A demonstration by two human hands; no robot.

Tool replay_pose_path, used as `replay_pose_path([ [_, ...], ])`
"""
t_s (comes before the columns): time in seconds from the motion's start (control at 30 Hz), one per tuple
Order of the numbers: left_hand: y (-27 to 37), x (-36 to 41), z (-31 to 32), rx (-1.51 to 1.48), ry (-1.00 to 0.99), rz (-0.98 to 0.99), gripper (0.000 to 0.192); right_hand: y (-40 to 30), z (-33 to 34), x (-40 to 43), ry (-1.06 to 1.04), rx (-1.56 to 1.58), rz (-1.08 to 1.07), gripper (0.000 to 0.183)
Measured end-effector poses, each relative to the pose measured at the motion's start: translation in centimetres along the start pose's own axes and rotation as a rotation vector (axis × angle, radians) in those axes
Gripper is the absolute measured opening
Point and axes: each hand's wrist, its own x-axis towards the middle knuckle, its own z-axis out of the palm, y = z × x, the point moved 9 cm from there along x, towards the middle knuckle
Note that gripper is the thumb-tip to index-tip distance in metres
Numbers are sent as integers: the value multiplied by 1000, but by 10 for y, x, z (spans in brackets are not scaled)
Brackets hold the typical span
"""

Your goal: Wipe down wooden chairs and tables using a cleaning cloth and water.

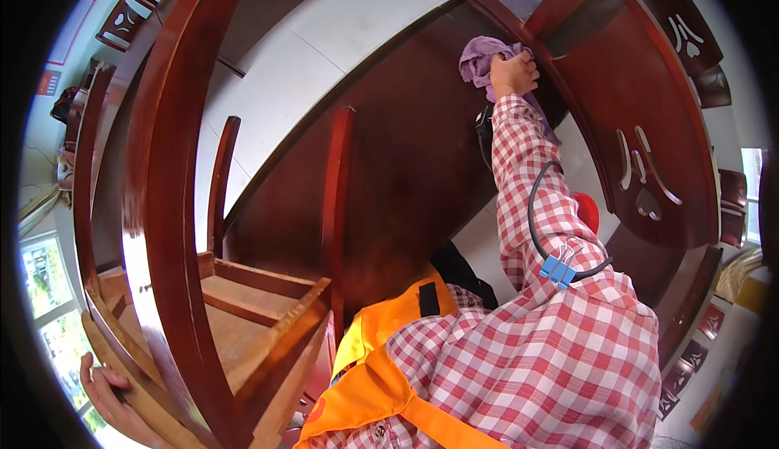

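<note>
My right hand [514,74] grips a crumpled purple cloth [482,59] at the upper right, beside a dark red wooden chair's side rail. Below the cloth spreads a dark red wooden tabletop [401,144]. At the lower left, my left hand [109,397] has its fingers curled at the pale wooden edge of an upturned chair [164,205]; whether they grip it cannot be told. That chair's legs point upward, and its unpainted underside frame [261,290] shows.
Another wooden chair with a cut-out backrest [633,114] stands at the right. A red round object [585,211] shows behind my right arm. Tiled floor [304,53] lies beyond the table. A cable with a blue binder clip [557,271] hangs on my right sleeve.
</note>
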Motion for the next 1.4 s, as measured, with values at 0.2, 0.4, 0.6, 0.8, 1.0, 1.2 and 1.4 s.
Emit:
replay_pose_path([
  [0.2, 46, -32, 7, 648, -209, 824, 31, -24, -11, 13, -55, -55, -138, 69],
  [0.4, -25, -15, -54, 33, -107, -20, 35, -91, -4, -41, -82, -28, -430, 67],
  [0.6, 14, -45, 9, 516, -295, 692, 40, -86, -20, -162, -99, 300, -933, 64],
  [0.8, -17, -41, 6, 418, -52, 302, 30, -67, -13, -242, -590, 731, -909, 61],
  [1.0, -18, -45, 24, -121, 59, -34, 39, -129, -107, -228, -757, 1125, -657, 50],
  [1.2, 2, -53, 46, -262, 29, -60, 49, -236, -170, -364, -1306, 1315, -946, 52],
  [1.4, 37, -73, 49, -222, -1, -30, 47, -284, -212, -450, -1965, 1693, -227, 46],
])
